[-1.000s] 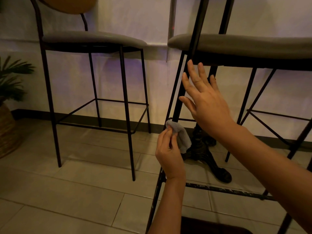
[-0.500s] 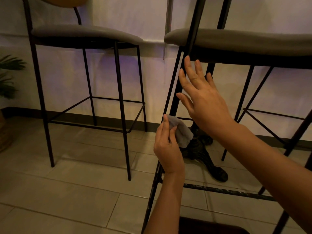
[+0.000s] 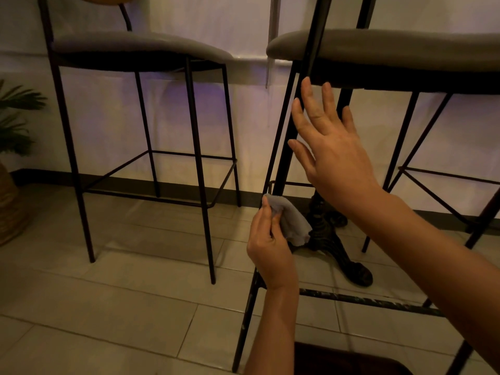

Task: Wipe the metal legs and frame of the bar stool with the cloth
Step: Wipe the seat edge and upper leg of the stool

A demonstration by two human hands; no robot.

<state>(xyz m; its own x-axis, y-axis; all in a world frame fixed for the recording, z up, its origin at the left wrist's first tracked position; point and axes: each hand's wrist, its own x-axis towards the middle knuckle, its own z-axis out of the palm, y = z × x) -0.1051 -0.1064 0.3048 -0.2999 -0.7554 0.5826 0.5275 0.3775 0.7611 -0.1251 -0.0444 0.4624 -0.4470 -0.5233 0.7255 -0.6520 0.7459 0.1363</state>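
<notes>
**Cloth on the front leg, other hand spread beside it**

My left hand point(image 3: 270, 247) pinches a small grey cloth point(image 3: 293, 223) between thumb and curled fingers, and holds it against the slanted black leg point(image 3: 284, 147) of the bar stool point(image 3: 405, 47) in front of me. The cloth is bunched at my fingertips and hangs loose to the right and downward, in front of an ornate dark table base point(image 3: 332, 239) that stands on the floor behind the stool.

My right hand point(image 3: 330, 150) is raised higher, fingers straight and spread, palm turned away from me. It holds nothing. Its fingertips lie over the same leg just under the seat; whether they touch the metal I cannot tell.

The leg runs long and thin, leaning from the lower left up toward the seat's near edge at the upper right. A scuffed horizontal foot rail point(image 3: 378, 301) crosses low behind my left wrist. The stool's grey padded seat spans the upper right of my view.

A second bar stool point(image 3: 135, 50) of the same kind stands upright to the left, well apart, against the pale wall. At the far left edge are a green plant point(image 3: 16, 123) and its woven basket point(image 3: 10, 209) on the tiled floor point(image 3: 108, 307).
</notes>
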